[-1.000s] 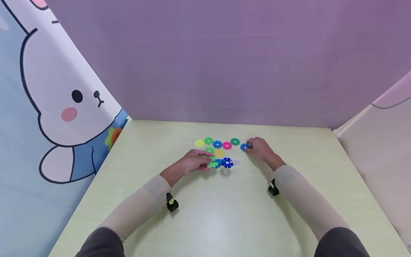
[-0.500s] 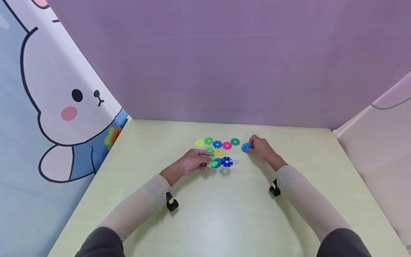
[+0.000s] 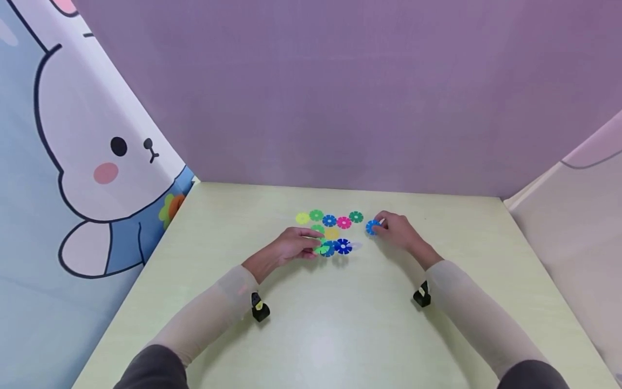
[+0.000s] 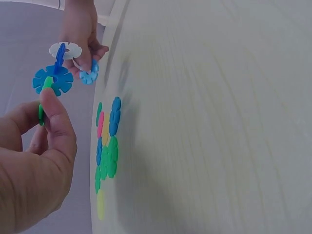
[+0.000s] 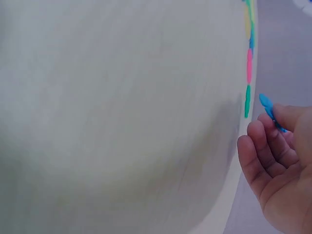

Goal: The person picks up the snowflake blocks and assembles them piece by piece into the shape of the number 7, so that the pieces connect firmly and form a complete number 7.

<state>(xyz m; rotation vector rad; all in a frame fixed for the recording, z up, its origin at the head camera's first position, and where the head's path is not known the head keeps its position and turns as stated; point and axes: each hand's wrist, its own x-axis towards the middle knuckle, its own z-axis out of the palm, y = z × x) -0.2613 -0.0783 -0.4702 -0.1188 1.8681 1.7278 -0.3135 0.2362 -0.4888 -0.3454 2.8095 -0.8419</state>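
The left hand is pinching the interlocked disc chain by its green slotted disc, seemingly leaving the far end exposed; toward two o'clock, the right hand is pinching a light-blue slotted disc, apparently baring its slots.

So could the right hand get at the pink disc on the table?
Probably yes: nothing covers the pink disc, though the right hand pinches a blue disc it may need to release first.
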